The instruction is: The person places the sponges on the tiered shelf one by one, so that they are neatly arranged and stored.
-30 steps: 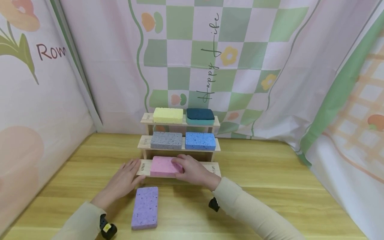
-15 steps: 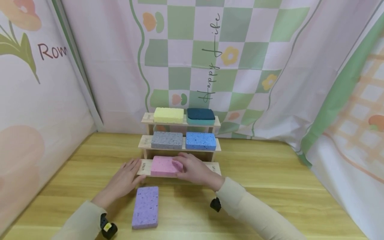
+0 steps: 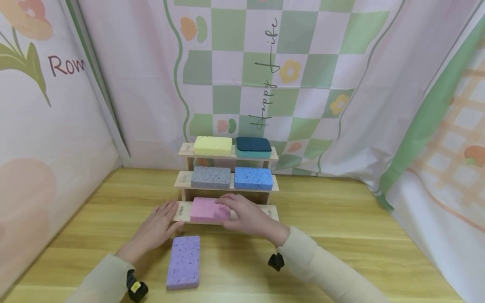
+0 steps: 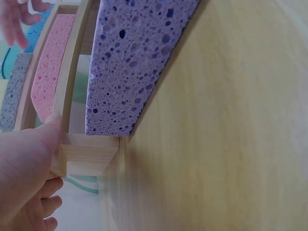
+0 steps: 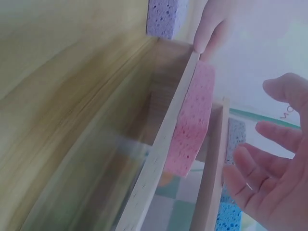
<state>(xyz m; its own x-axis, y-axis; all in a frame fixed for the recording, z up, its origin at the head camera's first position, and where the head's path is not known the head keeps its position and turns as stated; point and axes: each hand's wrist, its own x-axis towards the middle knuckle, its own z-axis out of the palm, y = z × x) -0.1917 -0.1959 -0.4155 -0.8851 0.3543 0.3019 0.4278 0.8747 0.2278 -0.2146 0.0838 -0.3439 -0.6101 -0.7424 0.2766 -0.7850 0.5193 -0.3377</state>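
Note:
A pink sponge lies on the bottom shelf of a three-tier wooden stand, toward its left side. Over the sponge's right end is my right hand. Its fingers are spread, and the right wrist view shows this hand apart from the pink sponge. My left hand holds the left end of the bottom shelf, its thumb against the front edge in the left wrist view. On the table in front of the stand lies a purple sponge, near the left hand.
A grey sponge and a blue sponge sit on the middle shelf. The top shelf bears a yellow sponge and a teal sponge with a dark top. Patterned curtains surround the wooden table.
My right hand has loosened from the pink sponge's right end and drawn slightly right, fingers spreading. The left hand and the sponges stay in place.

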